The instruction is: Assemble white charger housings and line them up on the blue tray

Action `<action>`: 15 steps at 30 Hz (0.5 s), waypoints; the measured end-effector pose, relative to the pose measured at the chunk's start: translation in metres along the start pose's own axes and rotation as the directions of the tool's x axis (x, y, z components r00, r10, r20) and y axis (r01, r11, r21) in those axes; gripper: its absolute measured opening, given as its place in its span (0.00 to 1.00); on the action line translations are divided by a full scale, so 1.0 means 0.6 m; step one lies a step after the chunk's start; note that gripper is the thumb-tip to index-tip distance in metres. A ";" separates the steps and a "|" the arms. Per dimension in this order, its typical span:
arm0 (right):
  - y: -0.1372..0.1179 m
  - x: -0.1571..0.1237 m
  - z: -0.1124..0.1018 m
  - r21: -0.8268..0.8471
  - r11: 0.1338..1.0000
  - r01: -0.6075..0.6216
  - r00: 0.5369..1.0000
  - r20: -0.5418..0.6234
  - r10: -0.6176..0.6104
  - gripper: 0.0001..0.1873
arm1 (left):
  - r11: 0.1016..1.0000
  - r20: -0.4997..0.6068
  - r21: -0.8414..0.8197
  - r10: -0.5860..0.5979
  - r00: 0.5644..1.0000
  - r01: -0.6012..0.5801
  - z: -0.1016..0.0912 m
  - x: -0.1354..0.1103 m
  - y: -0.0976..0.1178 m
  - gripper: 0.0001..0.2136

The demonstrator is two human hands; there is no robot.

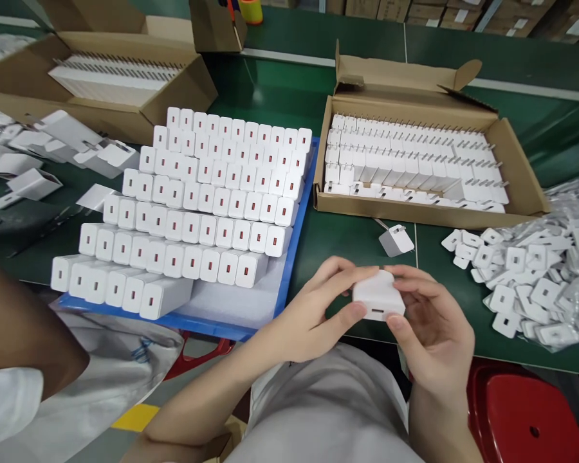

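Note:
Between my two hands is a white charger housing (377,294), its slotted end turned toward me. My left hand (324,312) grips it from the left with thumb and fingers. From the right, my right hand (431,321) pinches the same piece, thumb at its near corner. Just beyond lies another white charger (396,240) with metal prongs, on the green table. To the left, a blue tray (289,257) bears rows of white chargers (207,199) with reddish ports facing me.
An open cardboard box (321,173) of pronged chargers stands ahead right. Loose white end caps (516,276) spill from a plastic bag on the right. Another cardboard box (183,90) is back left, near loose housings (67,135). A co-worker's arm (24,315) shows at left, a red stool (531,411) below right.

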State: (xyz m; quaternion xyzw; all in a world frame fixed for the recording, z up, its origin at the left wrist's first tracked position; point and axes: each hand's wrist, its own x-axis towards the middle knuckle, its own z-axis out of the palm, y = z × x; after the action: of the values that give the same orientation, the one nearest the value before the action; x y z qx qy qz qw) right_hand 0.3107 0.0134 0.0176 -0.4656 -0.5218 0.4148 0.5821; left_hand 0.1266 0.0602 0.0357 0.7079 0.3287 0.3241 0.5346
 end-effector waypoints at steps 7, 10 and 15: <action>0.008 -0.008 0.000 -0.130 0.986 0.109 0.947 0.316 -0.063 0.21 | 0.994 -0.190 0.043 -0.093 0.977 0.103 -0.001 -0.082 0.013 0.24; 0.014 0.000 0.020 -0.192 0.964 0.182 0.882 0.466 -0.073 0.22 | 0.977 -0.335 -0.111 -0.209 0.919 0.182 0.001 -0.117 0.014 0.20; 0.012 0.010 0.054 -0.271 0.926 0.262 0.811 0.583 -0.059 0.24 | 0.840 -0.611 -0.480 -0.527 0.591 0.253 -0.001 -0.149 -0.005 0.12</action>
State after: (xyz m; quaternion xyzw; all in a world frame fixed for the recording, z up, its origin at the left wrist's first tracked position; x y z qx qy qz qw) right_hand 0.2792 0.0241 0.0127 -0.3684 -0.7715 0.3862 0.3461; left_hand 0.0747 -0.0112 0.0232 0.3254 0.5994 0.5001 0.5335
